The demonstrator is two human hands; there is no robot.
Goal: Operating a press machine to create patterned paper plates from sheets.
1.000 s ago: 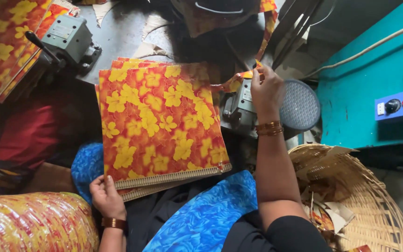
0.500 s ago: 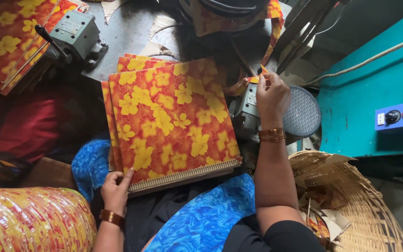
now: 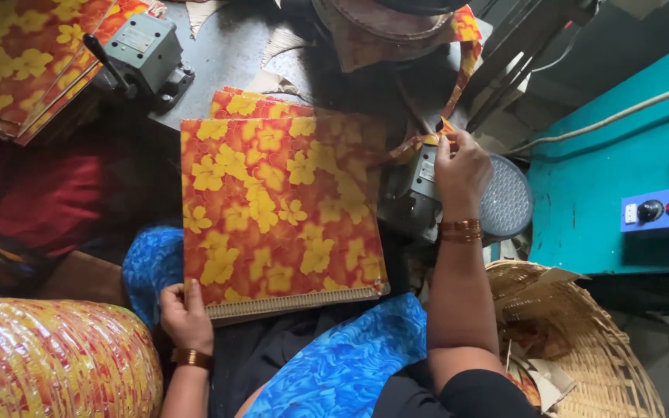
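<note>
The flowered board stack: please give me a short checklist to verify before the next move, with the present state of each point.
1. Left hand grips the near left corner of the flowered board stack: ok.
2. Right hand pinches the end of the patterned strip beside the grey machine: ok.
3. Near edges of the stack lie flush: ok at the corrugated edge; far edge not ok, one board sticks out.
4. Strip free of twists up to its roll: cannot tell, part lies in shadow.
5. Wicker basket stays apart from the right arm: ok.
</note>
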